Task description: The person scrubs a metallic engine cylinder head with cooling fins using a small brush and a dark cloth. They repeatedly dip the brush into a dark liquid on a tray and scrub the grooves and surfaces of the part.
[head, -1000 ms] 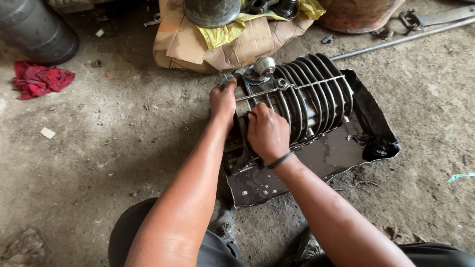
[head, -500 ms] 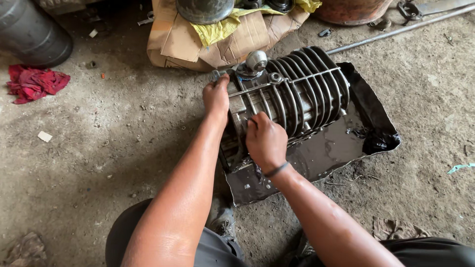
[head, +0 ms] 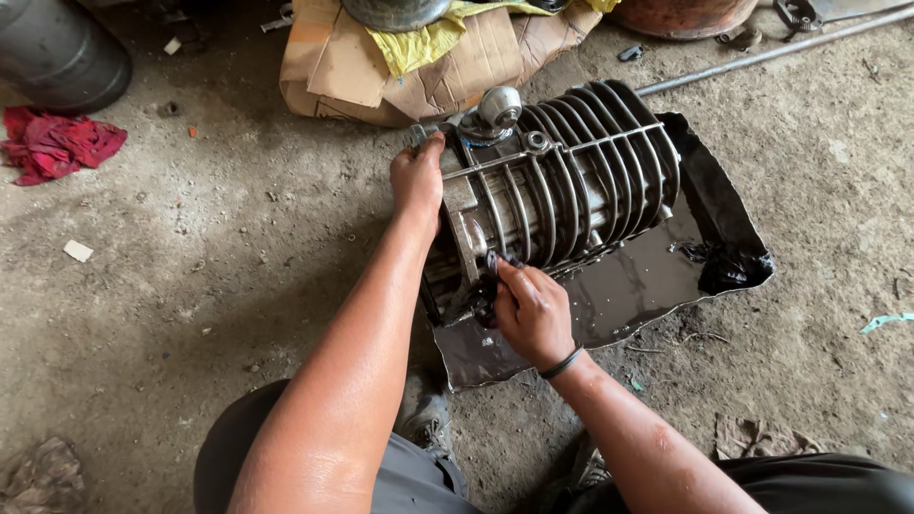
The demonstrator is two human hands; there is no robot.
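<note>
A big metal engine block with ribs [head: 562, 181] is lying on its side on a dark, oily sheet [head: 647, 286], which is spread on the dirt floor [head: 190, 286]. The near top corner of the block is gripped by the left hand [head: 417, 179], with the fingers curled tight over the edge. The right hand [head: 533, 309] is held at the lower near end of the block, just beside the ribs. A small dark part [head: 497, 262] is pinched between its fingertips; what the part is cannot be told. Behind the block, a torn cardboard box [head: 381, 81] with a yellow cloth [head: 428, 43] is seen. A red rag [head: 52, 143] is lying far off to the left, near a grey drum [head: 57, 52]. A long metal rod [head: 762, 57] is lying behind the sheet.
</note>
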